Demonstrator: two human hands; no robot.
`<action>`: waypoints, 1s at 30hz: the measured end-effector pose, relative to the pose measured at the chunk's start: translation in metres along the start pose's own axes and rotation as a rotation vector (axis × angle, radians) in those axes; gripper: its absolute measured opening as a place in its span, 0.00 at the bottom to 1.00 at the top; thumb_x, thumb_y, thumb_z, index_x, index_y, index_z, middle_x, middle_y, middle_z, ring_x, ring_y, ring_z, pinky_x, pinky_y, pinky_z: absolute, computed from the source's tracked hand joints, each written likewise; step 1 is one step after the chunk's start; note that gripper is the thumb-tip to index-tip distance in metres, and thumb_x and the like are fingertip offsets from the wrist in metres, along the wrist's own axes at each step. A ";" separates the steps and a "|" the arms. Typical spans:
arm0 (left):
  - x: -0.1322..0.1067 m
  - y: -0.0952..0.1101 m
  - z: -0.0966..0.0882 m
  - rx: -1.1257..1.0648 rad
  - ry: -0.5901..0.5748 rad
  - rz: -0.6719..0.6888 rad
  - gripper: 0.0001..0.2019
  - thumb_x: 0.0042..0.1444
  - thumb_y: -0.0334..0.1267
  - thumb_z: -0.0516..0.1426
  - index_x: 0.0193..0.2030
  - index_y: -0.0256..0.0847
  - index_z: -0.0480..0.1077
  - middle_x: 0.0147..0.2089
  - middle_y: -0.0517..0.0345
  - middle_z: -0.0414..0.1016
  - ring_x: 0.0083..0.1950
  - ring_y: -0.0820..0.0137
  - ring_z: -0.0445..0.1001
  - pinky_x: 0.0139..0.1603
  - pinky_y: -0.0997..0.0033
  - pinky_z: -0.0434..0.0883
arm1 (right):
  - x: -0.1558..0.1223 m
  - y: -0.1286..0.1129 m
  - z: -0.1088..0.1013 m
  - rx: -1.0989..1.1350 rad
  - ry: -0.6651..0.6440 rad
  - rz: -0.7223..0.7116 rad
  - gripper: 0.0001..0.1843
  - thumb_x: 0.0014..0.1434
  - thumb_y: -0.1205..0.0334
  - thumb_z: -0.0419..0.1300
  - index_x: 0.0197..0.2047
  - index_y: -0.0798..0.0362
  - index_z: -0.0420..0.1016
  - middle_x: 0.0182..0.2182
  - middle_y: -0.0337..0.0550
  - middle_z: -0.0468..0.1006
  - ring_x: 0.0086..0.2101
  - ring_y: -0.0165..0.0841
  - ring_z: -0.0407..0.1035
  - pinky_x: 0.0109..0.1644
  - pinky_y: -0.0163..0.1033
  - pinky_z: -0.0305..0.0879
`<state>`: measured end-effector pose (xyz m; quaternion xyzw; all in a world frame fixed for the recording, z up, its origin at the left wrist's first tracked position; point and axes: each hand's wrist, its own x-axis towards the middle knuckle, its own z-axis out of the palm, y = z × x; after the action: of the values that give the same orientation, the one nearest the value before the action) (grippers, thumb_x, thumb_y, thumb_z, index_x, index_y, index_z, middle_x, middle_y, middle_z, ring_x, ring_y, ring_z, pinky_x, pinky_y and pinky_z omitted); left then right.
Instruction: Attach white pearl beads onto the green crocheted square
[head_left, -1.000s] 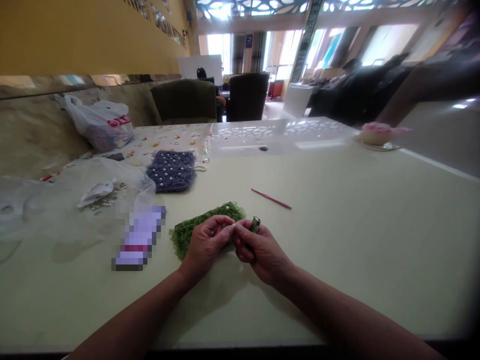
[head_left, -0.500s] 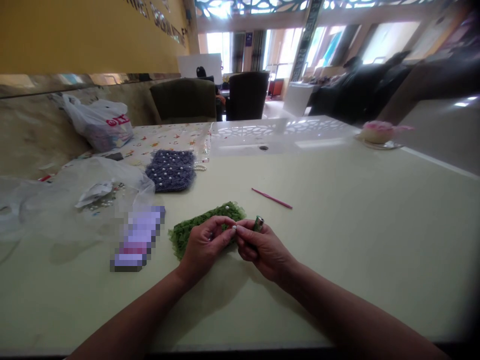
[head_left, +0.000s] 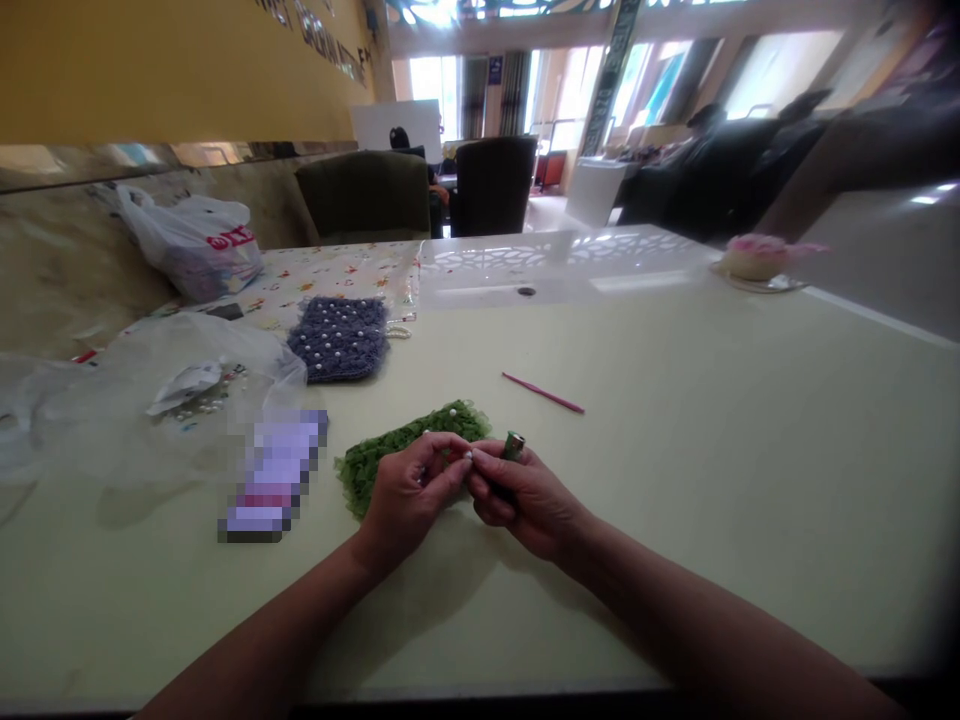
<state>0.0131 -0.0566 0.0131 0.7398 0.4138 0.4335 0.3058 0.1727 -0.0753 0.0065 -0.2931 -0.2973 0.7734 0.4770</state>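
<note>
Two bare hands meet fingertip to fingertip above a pale table point(head_left: 712, 480), their wrists well apart and forearms slanting in from the bottom edge, which cuts them off. The left hand point(head_left: 405, 495) pinches a small white bead point(head_left: 469, 456) between thumb and fingers; the right hand's point(head_left: 529, 500) thumb and forefinger touch at the same spot, so whether it grips the bead too is hard to tell. The right hand's curled fingers clasp a metal-topped green cylinder point(head_left: 514, 447), its lower part hidden. Behind the left hand, partly covered by it, lies a ruffled green piece point(head_left: 401, 434) dotted with beads. A slim phone-shaped object point(head_left: 277, 470) to the left is pixelated; beside it, a cloudy plastic bag point(head_left: 259, 345) blurs its contents.
</note>
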 end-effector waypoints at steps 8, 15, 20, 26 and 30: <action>0.000 0.000 0.000 0.073 0.047 0.101 0.05 0.58 0.37 0.59 0.38 0.38 0.74 0.18 0.70 0.56 0.19 0.81 0.56 0.22 0.82 0.57 | 0.001 -0.001 -0.001 -0.012 0.051 -0.034 0.15 0.52 0.56 0.69 0.32 0.55 0.69 0.18 0.30 0.63 0.14 0.17 0.49 0.19 0.29 0.40; -0.001 -0.001 0.000 0.055 0.039 0.095 0.06 0.58 0.36 0.59 0.38 0.37 0.75 0.18 0.70 0.56 0.19 0.81 0.55 0.22 0.82 0.57 | 0.000 -0.001 0.000 -0.029 0.051 -0.056 0.16 0.53 0.56 0.69 0.29 0.55 0.66 0.18 0.30 0.63 0.15 0.18 0.50 0.20 0.29 0.39; 0.000 0.000 0.001 -0.082 0.001 -0.036 0.07 0.59 0.39 0.59 0.38 0.38 0.75 0.20 0.68 0.57 0.22 0.80 0.56 0.24 0.80 0.58 | 0.000 -0.002 0.000 -0.011 0.046 -0.039 0.15 0.52 0.55 0.69 0.33 0.55 0.69 0.18 0.30 0.63 0.15 0.18 0.49 0.20 0.29 0.40; -0.002 0.000 0.003 -0.017 0.044 0.021 0.07 0.58 0.38 0.60 0.40 0.39 0.76 0.19 0.68 0.56 0.21 0.80 0.56 0.23 0.80 0.58 | -0.001 -0.001 0.001 0.006 0.040 -0.046 0.16 0.52 0.56 0.70 0.30 0.55 0.67 0.17 0.30 0.63 0.15 0.18 0.49 0.20 0.29 0.41; -0.003 -0.001 0.003 0.034 0.075 0.101 0.06 0.57 0.37 0.61 0.39 0.39 0.75 0.19 0.69 0.57 0.20 0.81 0.56 0.22 0.81 0.57 | -0.001 0.000 0.002 0.008 0.062 -0.048 0.17 0.50 0.56 0.70 0.30 0.54 0.67 0.16 0.30 0.64 0.15 0.18 0.49 0.20 0.28 0.41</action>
<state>0.0151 -0.0593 0.0097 0.7481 0.3943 0.4688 0.2552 0.1720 -0.0761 0.0079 -0.3076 -0.2862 0.7536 0.5056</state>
